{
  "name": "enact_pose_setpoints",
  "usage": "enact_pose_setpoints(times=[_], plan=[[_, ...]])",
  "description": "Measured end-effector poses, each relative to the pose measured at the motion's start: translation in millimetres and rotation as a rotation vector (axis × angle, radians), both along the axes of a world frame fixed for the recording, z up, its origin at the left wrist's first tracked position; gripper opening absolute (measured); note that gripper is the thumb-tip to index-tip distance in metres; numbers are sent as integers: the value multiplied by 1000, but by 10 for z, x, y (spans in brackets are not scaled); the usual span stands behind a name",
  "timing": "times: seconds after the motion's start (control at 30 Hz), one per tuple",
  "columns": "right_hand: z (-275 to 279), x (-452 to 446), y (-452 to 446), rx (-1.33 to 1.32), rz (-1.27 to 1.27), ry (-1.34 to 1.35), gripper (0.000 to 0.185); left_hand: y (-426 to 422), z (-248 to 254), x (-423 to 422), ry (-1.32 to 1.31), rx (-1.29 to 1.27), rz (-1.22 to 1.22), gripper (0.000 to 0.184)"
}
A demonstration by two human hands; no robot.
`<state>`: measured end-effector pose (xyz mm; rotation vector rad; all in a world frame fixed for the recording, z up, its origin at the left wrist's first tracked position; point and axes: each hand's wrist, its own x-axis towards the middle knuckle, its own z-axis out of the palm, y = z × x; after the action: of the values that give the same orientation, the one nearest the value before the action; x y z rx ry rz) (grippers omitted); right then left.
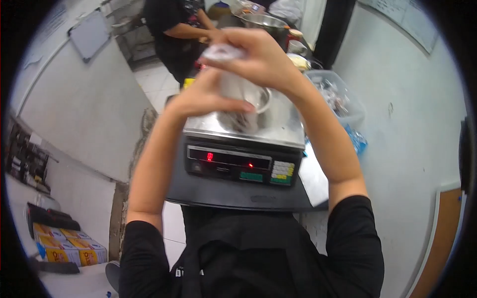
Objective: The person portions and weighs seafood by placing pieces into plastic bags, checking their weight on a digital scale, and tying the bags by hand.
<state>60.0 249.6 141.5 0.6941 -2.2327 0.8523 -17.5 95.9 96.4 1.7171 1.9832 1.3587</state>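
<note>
Above the steel pan (283,121) of a digital scale (238,164), both my hands are raised and blurred by motion. My right hand (261,57), higher up, grips the whitish top (223,52) of a pale, translucent object (231,84). Fingers of my left hand (211,97) curve round its lower part, with the thumb stretched across the front. Blur hides whether it is a bag or a container. Just behind the left thumb, a pale round cup (263,99) stands on the pan, partly covered. Red digits glow on the scale's display.
A co-worker in dark clothes (169,35) stands at the far left of the counter. Beyond the scale are a metal bowl (263,21) and a red-lidded jar (294,36). A clear plastic tub (333,94) holds small packets at right. Walls close in both sides.
</note>
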Motion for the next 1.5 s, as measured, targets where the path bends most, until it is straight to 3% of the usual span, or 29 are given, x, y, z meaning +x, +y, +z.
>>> enact_pose_setpoints(times=[0.03,0.07,0.1,0.13,0.17,0.2,0.33,0.47,0.6,0.67,0.73,0.77,0.87,0.9,0.93,1.0,1.07,1.23,1.33,1.37,1.5], plan=[[-22,56,-50,-5,4,41,28,-25,4,77,-142,-115,-34,76],[-63,113,-94,-9,11,82,29,-19,-60,120,-111,-138,-48,77],[-66,204,-132,-32,8,23,28,-29,-160,217,-87,-41,-52,73],[-74,291,-165,-54,4,-41,28,-87,-206,342,-318,-108,-159,64],[-97,352,-201,-71,-21,-33,28,-140,-206,451,-382,-145,-305,49],[-120,414,-231,-89,-49,-28,28,-63,-433,510,-515,-60,-517,39],[-176,609,-350,-223,-27,-108,29,-140,-747,866,-919,-68,-687,30],[-187,681,-402,-132,45,-72,30,-275,-813,1025,-823,-41,-525,28],[-169,777,-476,-17,92,-314,28,-377,-872,1072,-628,74,-312,26],[-206,811,-542,-316,210,-452,26,-410,-926,1070,-640,67,-287,25],[-220,856,-512,-321,160,-279,28,-399,-1003,1086,-491,-39,-148,25],[-162,911,-486,-471,196,-232,25,-377,-1054,1150,-412,-16,-119,23],[45,1129,-183,-726,335,-39,26,-385,-1174,1252,-458,-35,-106,21],[100,1197,-172,-662,260,85,42,-402,-1183,1245,-468,-38,-115,21],[55,1207,-181,-663,247,78,42,-424,-1181,1222,-438,-55,-89,23],[-153,1189,-242,-140,128,4,38,-409,-1230,1204,-407,39,-62,24],[-371,1192,-252,385,6,-76,34,-455,-1178,1159,-392,-31,-46,19],[-200,1387,-109,-68,-112,-152,31,-466,-1136,1204,-400,-76,-36,20],[-289,1355,-52,-181,-84,-115,33,-499,-1135,1208,-345,-93,-61,20],[-286,1252,-53,10,-38,5,35,-507,-1130,1209,-352,-105,-51,19],[-427,1216,-104,19,-1,-277,26,-556,-1165,1185,-274,-71,-22,26]])
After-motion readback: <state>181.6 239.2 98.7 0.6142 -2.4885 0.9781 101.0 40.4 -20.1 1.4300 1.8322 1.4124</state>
